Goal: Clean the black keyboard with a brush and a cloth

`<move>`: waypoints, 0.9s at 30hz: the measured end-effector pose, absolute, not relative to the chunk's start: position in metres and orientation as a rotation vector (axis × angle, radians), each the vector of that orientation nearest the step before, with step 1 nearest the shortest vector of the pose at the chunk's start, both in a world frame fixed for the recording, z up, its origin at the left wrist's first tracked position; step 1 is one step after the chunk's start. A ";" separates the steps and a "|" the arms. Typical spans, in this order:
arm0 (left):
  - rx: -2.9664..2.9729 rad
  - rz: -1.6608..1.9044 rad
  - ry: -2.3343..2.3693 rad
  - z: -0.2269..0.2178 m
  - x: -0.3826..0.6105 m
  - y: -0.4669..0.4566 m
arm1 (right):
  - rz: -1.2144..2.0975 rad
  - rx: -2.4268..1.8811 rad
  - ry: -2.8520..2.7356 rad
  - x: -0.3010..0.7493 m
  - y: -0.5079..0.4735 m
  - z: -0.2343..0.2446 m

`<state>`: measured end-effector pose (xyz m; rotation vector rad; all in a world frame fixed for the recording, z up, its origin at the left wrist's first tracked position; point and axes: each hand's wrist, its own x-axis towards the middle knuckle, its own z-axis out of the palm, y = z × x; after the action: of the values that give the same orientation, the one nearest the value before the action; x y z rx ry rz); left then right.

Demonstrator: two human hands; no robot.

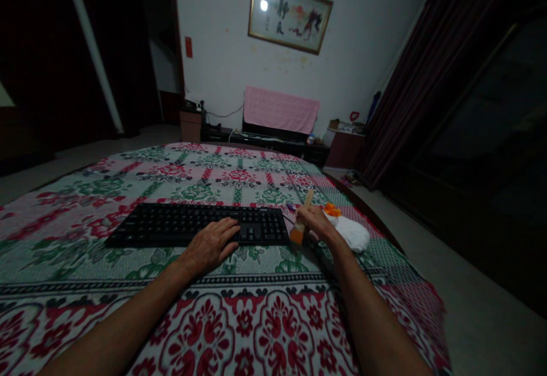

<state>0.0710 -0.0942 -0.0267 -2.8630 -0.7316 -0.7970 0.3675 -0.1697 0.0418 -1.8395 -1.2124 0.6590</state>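
Observation:
A black keyboard lies flat on the patterned bedspread. Across its front edge, right of the middle, my left hand rests with fingers stretched out over the keys. Just past the keyboard's right end, my right hand is closed around a flat brush with a pale wooden handle. The handle points up and away, and the orange-looking bristle end points down beside the number keys. A white cloth lies right of my right hand, partly behind the wrist. A dark cable runs under my right forearm.
An orange item lies beyond the white cloth, and a small purple item sits behind the keyboard's right corner. Farther off, a pink towel covers a screen on a low black stand. A dark curtain hangs at right.

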 end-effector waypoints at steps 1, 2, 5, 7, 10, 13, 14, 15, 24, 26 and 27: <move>-2.862 -0.803 -0.726 -0.027 0.071 -0.094 | 0.627 -1.791 -1.166 0.368 -0.168 0.041; -2.861 -0.805 -0.719 -0.027 0.071 -0.094 | 0.582 -1.740 -1.140 0.367 -0.166 0.040; -2.860 -0.806 -0.707 -0.028 0.071 -0.093 | 0.414 -1.608 -1.165 0.363 -0.159 0.033; -2.859 -0.793 -0.709 -0.028 0.071 -0.093 | 0.291 -1.572 -1.218 0.357 -0.155 0.026; -2.857 -0.770 -0.711 -0.027 0.071 -0.093 | 0.188 -1.566 -1.323 0.347 -0.153 0.018; -2.857 -0.789 -0.701 -0.028 0.071 -0.093 | 0.195 -1.612 -1.374 0.341 -0.154 0.017; -2.857 -0.798 -0.697 -0.029 0.071 -0.093 | 0.197 -1.663 -1.363 0.341 -0.155 0.018; -2.858 -0.804 -0.695 -0.029 0.071 -0.092 | 0.199 -1.721 -1.353 0.341 -0.156 0.020; -2.852 -0.751 -0.712 -0.030 0.070 -0.091 | 0.555 -1.857 -1.469 0.353 -0.166 0.042; -2.849 -0.742 -0.711 -0.031 0.070 -0.090 | 0.746 -1.841 -1.471 0.354 -0.170 0.046; -2.849 -0.745 -0.709 -0.031 0.070 -0.090 | 0.830 -1.828 -1.460 0.354 -0.171 0.048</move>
<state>0.0702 -0.0901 -0.0307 -2.8494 -0.7089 -0.7446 0.3543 -0.1707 0.0481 -1.8284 -1.4597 0.8296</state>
